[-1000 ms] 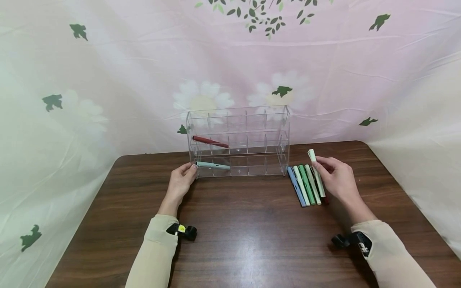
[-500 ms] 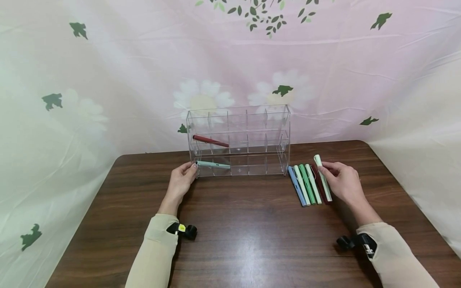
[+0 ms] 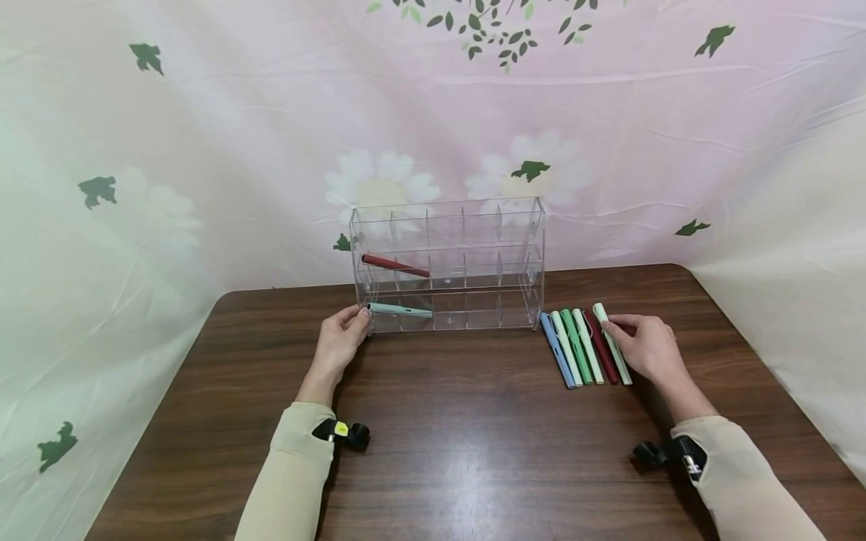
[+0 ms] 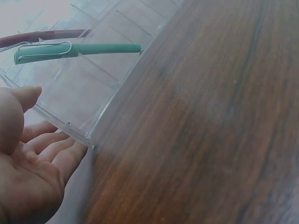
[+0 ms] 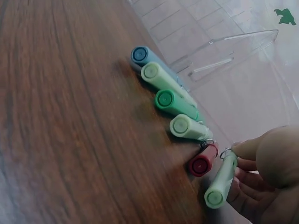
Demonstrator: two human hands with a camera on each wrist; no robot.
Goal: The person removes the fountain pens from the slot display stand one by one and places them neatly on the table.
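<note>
At the left end of a clear acrylic pen rack [image 3: 446,319], my left hand [image 3: 341,340] holds the side panel, thumb at its front edge and fingers along the outside [image 4: 70,158]. A light teal pen [image 3: 399,309] with a wire clip slants across the rack's lower tier; a red pen [image 3: 395,264] slants in the tier above. My right hand [image 3: 646,346] pinches a pale green pen [image 3: 617,353] near its clip end, at the right end of a row on the table. Right beside it lies a dark red pen [image 5: 203,161].
Further left in the row are a blue pen [image 3: 558,352], a bright green pen [image 3: 577,349] and two pale green ones, close by the rack's right end. The brown wooden table [image 3: 467,451] reaches back to a floral cloth [image 3: 609,188] hanging behind the rack.
My right hand has brought the pale green pen from above the dark red one to its right side and lower, uncovering the dark red pen. The left hand and rack have stayed put.
</note>
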